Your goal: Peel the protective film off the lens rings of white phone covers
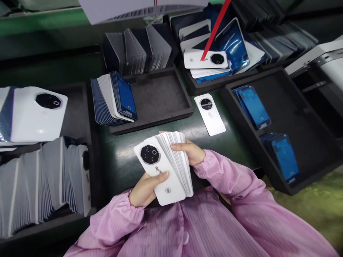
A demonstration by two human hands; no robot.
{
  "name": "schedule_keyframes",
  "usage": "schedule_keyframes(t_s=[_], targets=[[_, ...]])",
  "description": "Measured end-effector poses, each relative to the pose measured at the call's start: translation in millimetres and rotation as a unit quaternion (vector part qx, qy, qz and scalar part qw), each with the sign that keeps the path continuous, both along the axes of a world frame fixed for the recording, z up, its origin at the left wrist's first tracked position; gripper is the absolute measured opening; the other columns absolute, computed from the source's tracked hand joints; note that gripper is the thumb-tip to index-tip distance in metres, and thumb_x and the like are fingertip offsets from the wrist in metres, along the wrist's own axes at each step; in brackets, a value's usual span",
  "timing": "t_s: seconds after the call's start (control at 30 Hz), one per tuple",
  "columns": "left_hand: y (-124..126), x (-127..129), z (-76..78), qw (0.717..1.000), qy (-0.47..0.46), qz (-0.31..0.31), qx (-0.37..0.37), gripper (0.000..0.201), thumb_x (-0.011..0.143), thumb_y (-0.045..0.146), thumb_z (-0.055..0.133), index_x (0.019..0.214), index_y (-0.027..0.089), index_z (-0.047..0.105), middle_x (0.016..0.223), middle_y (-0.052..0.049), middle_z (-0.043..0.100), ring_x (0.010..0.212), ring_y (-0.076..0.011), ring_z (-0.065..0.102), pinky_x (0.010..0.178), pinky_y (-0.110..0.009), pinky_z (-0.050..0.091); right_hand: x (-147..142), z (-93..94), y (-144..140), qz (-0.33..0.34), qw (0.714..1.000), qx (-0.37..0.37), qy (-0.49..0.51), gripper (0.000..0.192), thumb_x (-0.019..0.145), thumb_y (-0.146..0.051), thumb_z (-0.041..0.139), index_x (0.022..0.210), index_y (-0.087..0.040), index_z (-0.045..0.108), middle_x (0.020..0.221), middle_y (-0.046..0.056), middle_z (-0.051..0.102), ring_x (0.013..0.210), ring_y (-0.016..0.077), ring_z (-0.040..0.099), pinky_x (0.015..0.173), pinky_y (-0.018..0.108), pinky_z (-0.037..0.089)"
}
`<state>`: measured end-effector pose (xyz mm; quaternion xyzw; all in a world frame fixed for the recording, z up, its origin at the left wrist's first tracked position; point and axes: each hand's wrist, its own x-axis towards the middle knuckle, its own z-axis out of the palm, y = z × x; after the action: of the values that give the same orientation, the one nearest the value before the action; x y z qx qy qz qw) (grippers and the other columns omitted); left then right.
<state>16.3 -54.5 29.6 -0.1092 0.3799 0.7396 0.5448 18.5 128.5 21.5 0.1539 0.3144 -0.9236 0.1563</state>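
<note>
Between my two hands is a fanned stack of white phone-shaped panels [171,189]. The front panel has a black octagonal camera patch at its upper left, dark script in the middle and a round mark lower down. My left hand [147,187] grips the stack from the lower left, thumb flat on the front panel. My right hand [191,151] holds the upper right edge, its thumb lying across the fanned edges. The fingers behind the stack are mostly hidden. Beyond my right hand, a loose white panel [213,119] with a dark camera patch lies on the dark green table.
Ahead, a black tray [160,94] carries a leaning row of panels [115,100]. A tray [308,117] at right holds blue-faced panels [254,105]. Long grey rows [40,182] and white panels [40,114] fill the left. A red strip [215,30] hangs above a cluttered tray.
</note>
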Motion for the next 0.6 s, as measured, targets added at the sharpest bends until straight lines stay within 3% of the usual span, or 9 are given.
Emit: schedule_keyframes(t_s=[0.13, 0.33, 0.5, 0.6], targets=[[-1, -7, 3.3, 1.0, -0.01, -0.015, -0.015, 0.054, 0.076, 0.02, 0.069, 0.127, 0.018, 0.053, 0.11, -0.011, 0.069, 0.108, -0.0331, 0.06, 0.097, -0.05, 0.044, -1, -0.9, 3, 0.034, 0.999, -0.005, -0.009, 0.028, 0.072, -0.018, 0.069, 0.098, -0.01, 0.063, 0.08, 0.005, 0.071, 0.073, 0.0175, 0.067, 0.072, 0.029, 0.054], [-4, -12, 7.2, 1.0, -0.002, -0.025, -0.013, 0.05, 0.077, 0.021, 0.068, 0.125, 0.017, 0.055, 0.114, -0.012, 0.067, 0.113, -0.0326, 0.057, 0.099, -0.049, 0.042, 1, -1.6, 7, 0.043, 0.999, -0.017, -0.017, 0.032, 0.073, -0.023, 0.068, 0.101, -0.01, 0.061, 0.084, 0.007, 0.07, 0.075, 0.0186, 0.067, 0.074, 0.032, 0.053], [-3, -5, 1.7, 0.995, 0.084, -0.024, -0.04, 0.041, 0.074, 0.025, 0.071, 0.113, 0.016, 0.062, 0.108, -0.01, 0.069, 0.102, -0.0312, 0.062, 0.092, -0.049, 0.047, 3, 0.1, 7, 0.024, 0.993, 0.078, 0.091, 0.068, 0.067, -0.029, 0.076, 0.127, -0.018, 0.046, 0.102, 0.005, 0.066, 0.091, 0.0202, 0.063, 0.088, 0.037, 0.048], [-2, 1, -4.3, 0.971, 0.217, -0.017, -0.095, 0.028, 0.069, 0.025, 0.075, 0.096, 0.018, 0.069, 0.094, -0.007, 0.072, 0.097, -0.029, 0.063, 0.092, -0.047, 0.047, 8, 5.5, 5, -0.005, 0.955, 0.206, 0.211, 0.105, 0.052, -0.031, 0.086, 0.139, -0.023, 0.028, 0.118, 0.007, 0.058, 0.109, 0.0239, 0.057, 0.1, 0.043, 0.039]])
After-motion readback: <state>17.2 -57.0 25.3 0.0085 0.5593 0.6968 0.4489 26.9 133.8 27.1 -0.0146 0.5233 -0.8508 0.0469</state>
